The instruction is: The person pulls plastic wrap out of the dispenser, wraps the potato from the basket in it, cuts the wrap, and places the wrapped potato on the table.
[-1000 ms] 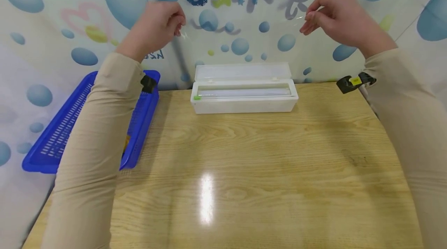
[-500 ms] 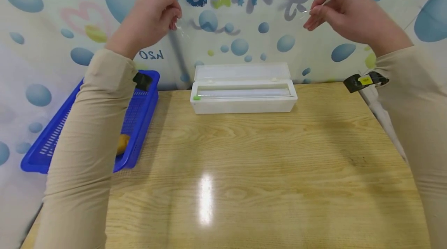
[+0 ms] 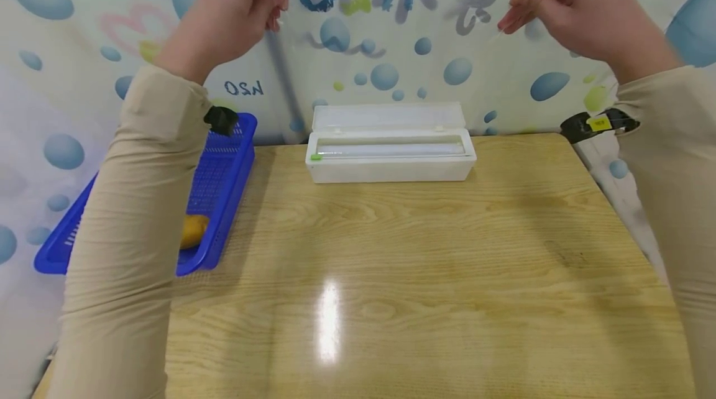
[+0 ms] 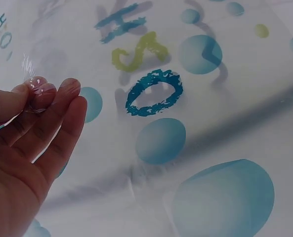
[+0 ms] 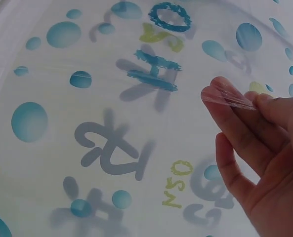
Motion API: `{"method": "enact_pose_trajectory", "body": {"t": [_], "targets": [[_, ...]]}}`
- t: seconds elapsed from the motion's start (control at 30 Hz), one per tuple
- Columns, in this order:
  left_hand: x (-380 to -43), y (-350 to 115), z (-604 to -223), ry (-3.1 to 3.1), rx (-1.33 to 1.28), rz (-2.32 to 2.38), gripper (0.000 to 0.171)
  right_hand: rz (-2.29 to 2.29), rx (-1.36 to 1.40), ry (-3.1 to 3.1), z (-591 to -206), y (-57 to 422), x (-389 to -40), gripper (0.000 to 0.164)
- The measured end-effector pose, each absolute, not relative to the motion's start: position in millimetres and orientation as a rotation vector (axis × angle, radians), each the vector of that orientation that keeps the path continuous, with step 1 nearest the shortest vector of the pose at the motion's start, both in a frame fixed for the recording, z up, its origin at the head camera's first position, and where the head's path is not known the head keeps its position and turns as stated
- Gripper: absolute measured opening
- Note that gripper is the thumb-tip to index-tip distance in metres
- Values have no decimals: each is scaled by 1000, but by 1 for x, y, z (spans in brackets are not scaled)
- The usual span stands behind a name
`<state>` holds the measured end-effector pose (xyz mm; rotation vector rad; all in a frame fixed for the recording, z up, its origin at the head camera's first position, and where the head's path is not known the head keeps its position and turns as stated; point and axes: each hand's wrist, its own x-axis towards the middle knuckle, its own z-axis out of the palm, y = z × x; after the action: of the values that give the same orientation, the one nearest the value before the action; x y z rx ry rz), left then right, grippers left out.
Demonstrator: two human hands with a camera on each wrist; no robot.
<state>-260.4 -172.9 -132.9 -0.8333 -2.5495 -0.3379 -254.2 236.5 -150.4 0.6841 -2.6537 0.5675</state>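
Observation:
A sheet of clear cling film (image 5: 230,98) is spread between my two raised hands, almost invisible in the head view. At the upper left, my left hand (image 3: 237,13) pinches one corner between thumb and fingers; its gathered film (image 4: 33,89) shows in the left wrist view. My right hand (image 3: 582,10), at the upper right, pinches the other corner, thumb against fingertips. Below and between the hands, a white cling film dispenser (image 3: 391,170) stands at the table's back edge with its lid (image 3: 388,117) up. A film roll (image 3: 391,149) and a green slider (image 3: 316,156) are inside.
A blue plastic basket (image 3: 235,200) sits at the table's left side, partly hidden by the left sleeve. A rounded yellow item (image 3: 194,230) lies in it. The wooden table (image 3: 419,275) stretches in front of the dispenser, against a patterned backdrop (image 3: 386,45).
Both hands have risen and moved apart, each still pinching the film. With the left arm shifted outward, more of the basket and the yellow item shows. The dispenser stays put.

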Motion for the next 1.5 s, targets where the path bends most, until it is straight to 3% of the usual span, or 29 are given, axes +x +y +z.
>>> {"method": "enact_pose_trajectory", "body": {"t": [0.3, 0.6, 0.8, 1.3, 1.5], "targets": [[-242, -175, -132, -2554, -902, -338, 30, 606, 718, -2630, -150, 240, -240, 27], [-207, -182, -151, -2396, -1300, -320, 12, 590, 989, -2513, -165, 245, -211, 17], [-180, -178, -169, -2438, -1409, -317, 9, 628, 1172, -2493, -185, 250, -193, 11], [-132, -185, -199, -2552, -1565, -467, 21, 868, 1540, -2559, -226, 245, -156, 33], [-123, -182, -229, -2619, -1710, -495, 19, 885, 1673, -2672, -247, 233, -146, 29]]}}
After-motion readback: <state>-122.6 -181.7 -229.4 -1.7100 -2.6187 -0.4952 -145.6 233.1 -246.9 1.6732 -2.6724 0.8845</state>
